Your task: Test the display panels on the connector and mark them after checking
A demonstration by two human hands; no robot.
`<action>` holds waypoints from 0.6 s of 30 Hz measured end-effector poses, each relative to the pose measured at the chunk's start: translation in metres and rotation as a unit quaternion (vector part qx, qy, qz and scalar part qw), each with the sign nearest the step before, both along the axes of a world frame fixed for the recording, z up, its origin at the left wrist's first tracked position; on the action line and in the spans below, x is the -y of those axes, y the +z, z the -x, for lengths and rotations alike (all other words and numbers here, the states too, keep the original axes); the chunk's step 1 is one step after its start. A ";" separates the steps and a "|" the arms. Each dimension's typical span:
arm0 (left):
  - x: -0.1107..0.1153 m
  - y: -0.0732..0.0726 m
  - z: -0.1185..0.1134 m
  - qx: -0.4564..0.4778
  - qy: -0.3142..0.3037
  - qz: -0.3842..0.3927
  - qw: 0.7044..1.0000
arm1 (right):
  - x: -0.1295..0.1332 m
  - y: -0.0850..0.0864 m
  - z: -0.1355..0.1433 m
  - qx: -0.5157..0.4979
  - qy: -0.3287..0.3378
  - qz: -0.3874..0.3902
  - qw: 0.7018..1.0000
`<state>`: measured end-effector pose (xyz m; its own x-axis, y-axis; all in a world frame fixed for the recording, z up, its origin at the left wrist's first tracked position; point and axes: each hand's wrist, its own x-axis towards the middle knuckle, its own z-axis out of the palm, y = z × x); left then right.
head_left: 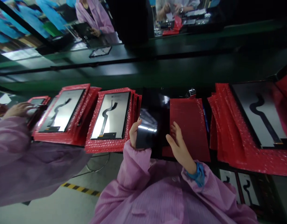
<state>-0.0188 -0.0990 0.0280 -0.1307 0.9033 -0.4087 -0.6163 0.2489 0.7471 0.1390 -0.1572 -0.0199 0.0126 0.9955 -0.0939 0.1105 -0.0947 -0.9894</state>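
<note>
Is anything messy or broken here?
A bit messy: the red bubble-wrap stack on the right has layers fanned out unevenly. I can't see any spill. The dark panel in the left hand shows no crack I can make out, though glare hides some of it.

"How was the left hand (133, 134) held?"

"It was closed in a grip, thumb pointing forward, with most of its fingers out of sight."

"And the right hand (180, 148)?"

"Open and empty, well apart from the left. Its thumb stood away from the loosely curved fingers, and its palm faced inward."

"The arms?"

"Both forearms reached forward from the body in pink sleeves (137, 166), with a blue band (198, 175) around the right wrist."
</note>
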 end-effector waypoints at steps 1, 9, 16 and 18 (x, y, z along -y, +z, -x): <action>-0.001 0.000 -0.002 0.010 -0.001 -0.012 1.000 | -0.002 0.002 -0.002 -0.010 0.006 -0.013 1.000; -0.020 -0.012 -0.045 0.055 0.105 -0.125 0.985 | -0.007 0.041 -0.016 0.268 -0.037 -0.169 0.948; -0.035 -0.052 -0.039 0.082 0.027 -0.167 0.982 | -0.005 0.053 -0.036 0.382 -0.058 -0.182 0.904; -0.024 -0.059 -0.038 -0.002 0.030 -0.177 0.984 | -0.005 0.062 -0.038 0.431 -0.052 -0.202 0.878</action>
